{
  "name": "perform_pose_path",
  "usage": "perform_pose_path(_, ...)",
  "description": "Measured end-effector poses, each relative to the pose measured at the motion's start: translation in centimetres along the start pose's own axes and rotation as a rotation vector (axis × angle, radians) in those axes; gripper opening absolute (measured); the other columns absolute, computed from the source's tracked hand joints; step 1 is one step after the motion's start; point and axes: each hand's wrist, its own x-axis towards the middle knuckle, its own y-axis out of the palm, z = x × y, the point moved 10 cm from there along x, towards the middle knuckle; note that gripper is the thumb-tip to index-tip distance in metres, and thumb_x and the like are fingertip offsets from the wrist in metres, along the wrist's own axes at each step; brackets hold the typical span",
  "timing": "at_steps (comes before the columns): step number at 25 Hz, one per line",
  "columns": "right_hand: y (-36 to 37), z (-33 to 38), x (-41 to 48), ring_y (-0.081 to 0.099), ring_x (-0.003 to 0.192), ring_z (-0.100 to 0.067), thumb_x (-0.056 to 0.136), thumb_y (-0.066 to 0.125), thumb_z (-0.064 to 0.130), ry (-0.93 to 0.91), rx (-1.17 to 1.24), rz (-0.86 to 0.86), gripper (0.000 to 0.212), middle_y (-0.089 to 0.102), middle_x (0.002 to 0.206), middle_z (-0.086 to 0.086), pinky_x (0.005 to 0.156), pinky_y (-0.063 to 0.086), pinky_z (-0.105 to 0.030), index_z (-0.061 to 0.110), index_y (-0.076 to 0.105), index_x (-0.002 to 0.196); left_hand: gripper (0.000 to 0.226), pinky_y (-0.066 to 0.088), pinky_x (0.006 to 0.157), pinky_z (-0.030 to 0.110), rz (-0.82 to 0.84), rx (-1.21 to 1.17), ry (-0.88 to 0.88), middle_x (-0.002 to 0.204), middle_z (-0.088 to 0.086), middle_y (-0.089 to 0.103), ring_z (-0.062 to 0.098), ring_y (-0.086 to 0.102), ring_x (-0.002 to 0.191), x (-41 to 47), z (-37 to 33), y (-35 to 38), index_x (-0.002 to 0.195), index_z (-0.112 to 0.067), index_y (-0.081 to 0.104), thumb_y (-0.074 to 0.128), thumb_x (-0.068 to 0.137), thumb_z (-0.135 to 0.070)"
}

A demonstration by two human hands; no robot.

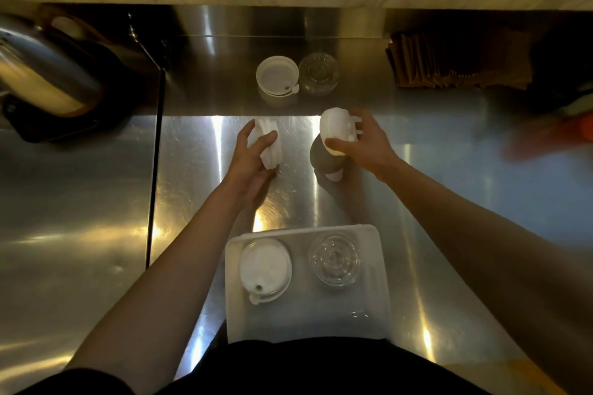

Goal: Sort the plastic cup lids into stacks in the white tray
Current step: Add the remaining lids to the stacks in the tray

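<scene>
Here, left hand [248, 165], right hand [364, 144], gripping lids [337, 123]

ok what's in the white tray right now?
In the white tray: white lids stacked on its left, clear lids on its right. Its near edge is hidden by the person's dark clothing.

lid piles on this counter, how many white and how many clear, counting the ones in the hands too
white lid piles: 4 - tray white pile, back white pile, left-hand pile, right-hand pile
clear lid piles: 2 - tray clear pile, back clear pile
total: 6
</scene>
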Motion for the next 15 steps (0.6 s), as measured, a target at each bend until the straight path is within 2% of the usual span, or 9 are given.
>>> perform_pose_path(4, 0.6, -0.4, -1.9, 0.057, 0.115, -0.026, 0.078, 0.08, 0.027, 0.107, 0.346, 0.043, 0.069, 0.051, 0.129, -0.001, 0.075, 0.059, -0.029, 0.025, 0.042, 0.136, 0.053, 0.049, 0.103, 0.045, 0.035, -0.044, -0.056, 0.14, 0.009, 0.043, 0.031, 0.05, 0.121, -1.7, 0.5, 0.8, 0.141, -0.033, 0.038, 0.061, 0.093, -0.033)
perform_pose_path(7, 1.0, 0.7, -3.5, 0.06, 0.114, -0.029, 0.085, 0.073, 0.021, 0.116, 0.496, 0.108, 0.062, 0.053, 0.132, -0.008, 0.081, 0.06, -0.03, 0.019, 0.041, 0.138, 0.049, 0.045, 0.104, 0.043, 0.088, -0.1, -0.04, 0.137, 0.012, 0.045, 0.03, 0.053, 0.115, -2.9, -0.2, 1.6, 0.141, -0.03, 0.038, 0.057, 0.096, -0.029)
perform_pose_path(10, 1.8, 2.1, -5.7, 0.062, 0.109, -0.026, 0.089, 0.068, 0.019, 0.086, 0.557, 0.187, 0.051, 0.057, 0.122, -0.003, 0.082, 0.059, -0.03, 0.02, 0.044, 0.133, 0.061, 0.036, 0.113, 0.049, 0.134, -0.037, 0.046, 0.148, 0.012, 0.038, 0.033, 0.047, 0.127, -3.9, -1.0, 2.3, 0.144, -0.031, 0.036, 0.062, 0.089, -0.031)
perform_pose_path(12, 2.2, 3.0, -7.1, 0.065, 0.105, -0.024, 0.09, 0.067, 0.018, 0.073, 0.58, 0.235, 0.043, 0.06, 0.115, 0.001, 0.08, 0.059, -0.03, 0.024, 0.046, 0.127, 0.068, 0.035, 0.113, 0.053, 0.136, 0.051, 0.108, 0.152, 0.01, 0.037, 0.036, 0.043, 0.135, -4.5, -1.6, 2.5, 0.143, -0.036, 0.037, 0.066, 0.082, -0.036)
perform_pose_path(15, 3.0, 4.0, -9.1, 0.065, 0.108, -0.028, 0.09, 0.066, 0.019, 0.061, 0.612, 0.305, 0.038, 0.061, 0.117, -0.003, 0.086, 0.058, -0.035, 0.028, 0.048, 0.122, 0.079, 0.039, 0.109, 0.058, 0.163, 0.2, 0.206, 0.149, 0.006, 0.044, 0.033, 0.047, 0.134, -5.6, -2.4, 3.2, 0.143, -0.038, 0.037, 0.074, 0.075, -0.047)
